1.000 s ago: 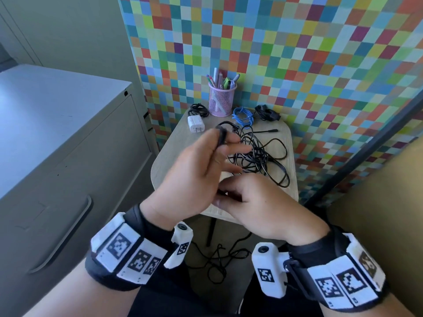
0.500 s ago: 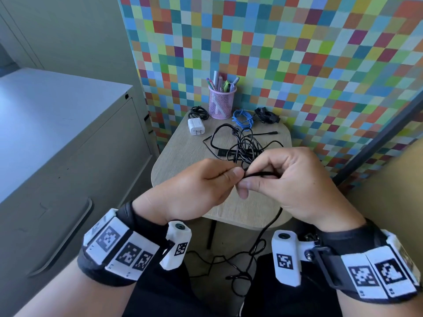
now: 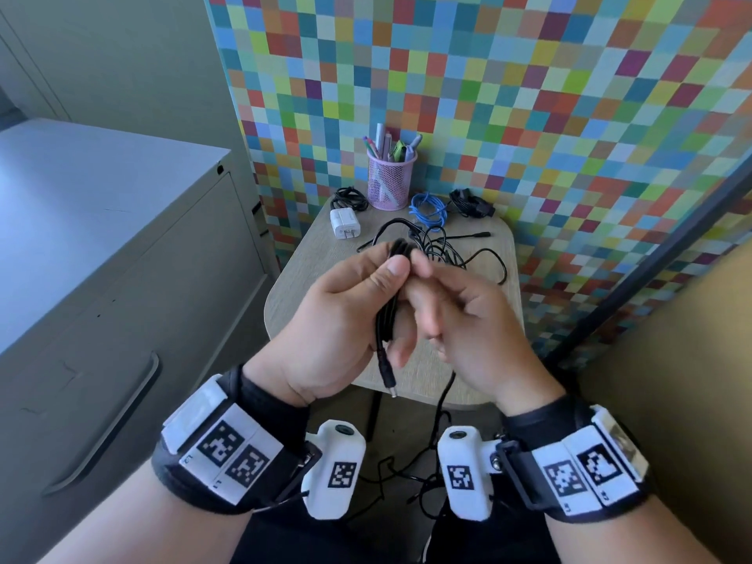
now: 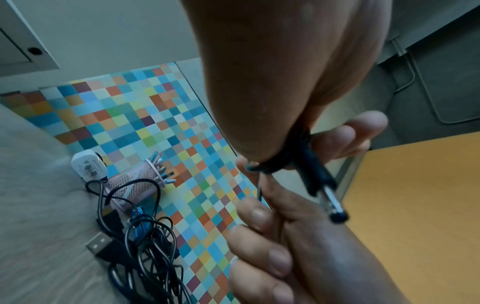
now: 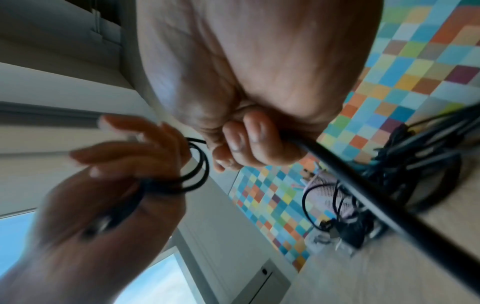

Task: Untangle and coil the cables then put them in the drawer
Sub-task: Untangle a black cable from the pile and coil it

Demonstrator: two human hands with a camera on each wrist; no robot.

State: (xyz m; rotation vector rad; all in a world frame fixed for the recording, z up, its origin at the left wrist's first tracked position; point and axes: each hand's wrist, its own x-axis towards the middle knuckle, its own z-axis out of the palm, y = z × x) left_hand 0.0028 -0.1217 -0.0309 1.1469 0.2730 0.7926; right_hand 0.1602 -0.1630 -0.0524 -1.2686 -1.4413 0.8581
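Observation:
Above the small table's front, my left hand [image 3: 346,315] holds a few loops of a black cable [image 3: 384,319], thumb pressing them at the top. Its barrel plug [image 3: 390,387] hangs below the palm and shows close up in the left wrist view [image 4: 324,185]. My right hand [image 3: 468,315] is against the left one, its fingers [image 5: 255,139] curled round the same cable's loose run [image 5: 363,185]. That run drops past the table edge to the floor. A tangle of black cables [image 3: 441,248] lies on the table [image 3: 309,287] behind the hands.
At the back of the table stand a pink pen cup [image 3: 390,185], a white charger [image 3: 345,223] with a black coil [image 3: 348,196], a blue coil [image 3: 427,207] and another black coil [image 3: 468,205]. A grey cabinet with a drawer handle [image 3: 110,421] is on the left.
Both hands have risen from the table edge. The strand pinched between them half a second ago now lies as loops in my left hand, and the plug hangs free.

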